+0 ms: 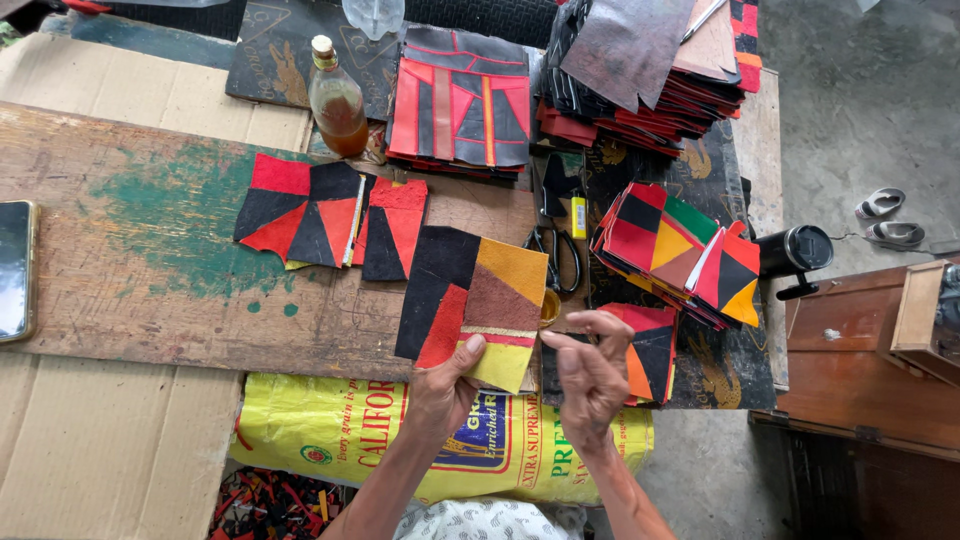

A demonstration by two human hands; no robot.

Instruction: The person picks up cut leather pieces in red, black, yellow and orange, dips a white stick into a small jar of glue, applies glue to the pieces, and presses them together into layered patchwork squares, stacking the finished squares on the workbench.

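Down on the worn wooden counter [150, 290], green paint smudge at centre left, brown cardboard sheets [100, 450] spread under it along the left edge. Bright yellow printed sack [340, 430] tucked below the counter's near edge, lower centre. Tall stacks of red and black leather pieces [640, 70] piled at top right, a neat pile of stitched red-and-black patchwork squares [462, 105] just left of them. Fanned pile of multicoloured patchwork squares [680, 250], red, yellow, green and black, at right centre, one more red, orange and black square [650, 345] just below it.

Centre of frame: patchwork leather panel of black, red, brown and mustard-yellow pieces [470, 295] lying on the counter, its near yellow corner overhanging the edge. Left hand [445, 390] pinching that lower edge, thumb on top over the yellow and red patches. Right hand [590, 375] raised just right of the panel, not touching it, fingertips drawn together with index and thumb curled; too small to tell whether anything sits between them.

Further up left, two red-and-black triangle-pieced patches [335, 215] side by side. Glass bottle of amber liquid [335, 100] upright at top centre. Black-handled scissors [555, 250] just right of the panel's upper edge, small yellow tube [578, 215] beside them. Black cylindrical flask [795, 250] at the counter's right edge. Dark smartphone [15, 270] at far left. Pair of grey sandals [885, 220] on the concrete floor, right.
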